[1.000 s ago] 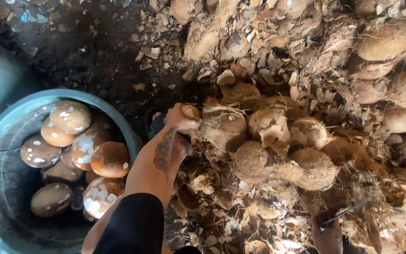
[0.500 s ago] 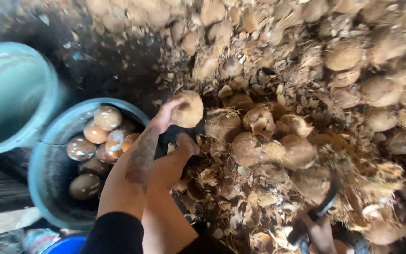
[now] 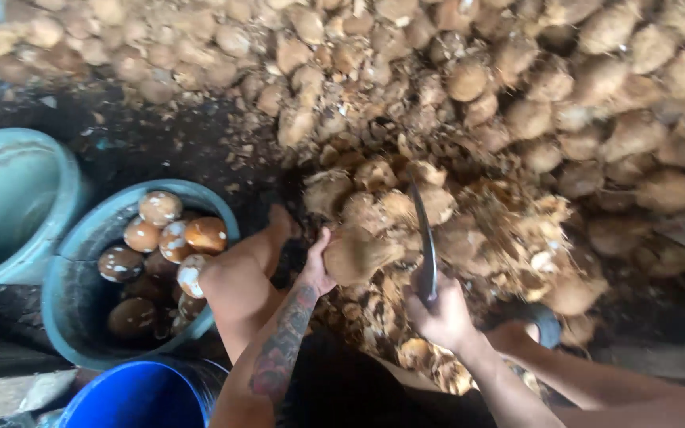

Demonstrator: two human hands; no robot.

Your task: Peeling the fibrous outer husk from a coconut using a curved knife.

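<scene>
**Between the two hands: a raised blade close to bare fingers**

Between the hands sits the work itself — the left hand is cupped around a husked coconut, fingers wrapped over its near side and thumb pressed on top, while the right hand is closed in a fist about the handle of a dark curved knife whose blade stands up just beside the nut.

The chief danger, as I judge it, is the blade meeting the left fingers: they lie on the very thing the knife points at, and the gap between steel and skin is small. A glancing stroke off the hard round shell could send the edge sideways toward the left thumb or down toward the bare knee just left of that hand. The nut is held in the air by one hand only, so it may also twist or slip out of the grip, and loose husk scraps below the right hand give it nothing firm to land on.

The coconut looks pale tan, rough and fibrous, with ragged husk clinging to one end, much like the heap beyond both hands. Left of the left hand, a teal tub holds smoother brown nuts with white patches.
</scene>
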